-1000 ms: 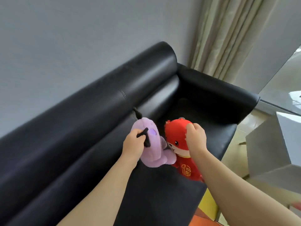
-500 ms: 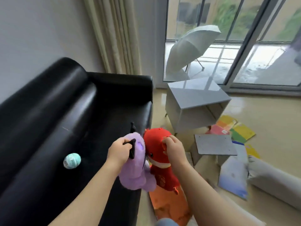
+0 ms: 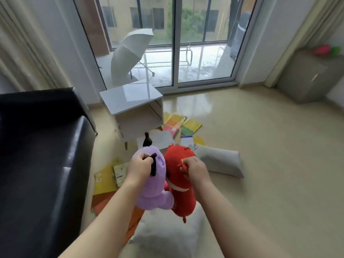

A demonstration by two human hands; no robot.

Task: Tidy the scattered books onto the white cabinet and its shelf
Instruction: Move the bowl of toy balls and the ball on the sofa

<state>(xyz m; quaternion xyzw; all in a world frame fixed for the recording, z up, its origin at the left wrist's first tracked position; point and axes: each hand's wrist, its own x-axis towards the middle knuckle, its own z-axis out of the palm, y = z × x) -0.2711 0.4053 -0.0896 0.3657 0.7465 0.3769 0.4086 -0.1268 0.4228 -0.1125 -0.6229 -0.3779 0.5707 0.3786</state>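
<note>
Head: left hand [image 3: 138, 169] grips purple plush [image 3: 155, 194], right hand [image 3: 195, 169] red plush [image 3: 184, 202]

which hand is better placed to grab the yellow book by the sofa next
Left, likely. The left hand hangs nearest the yellow book by the sofa; the right hand sits farther off, toward the grey cushion. Both are full: left grips the purple plush, right the red plush.
</note>
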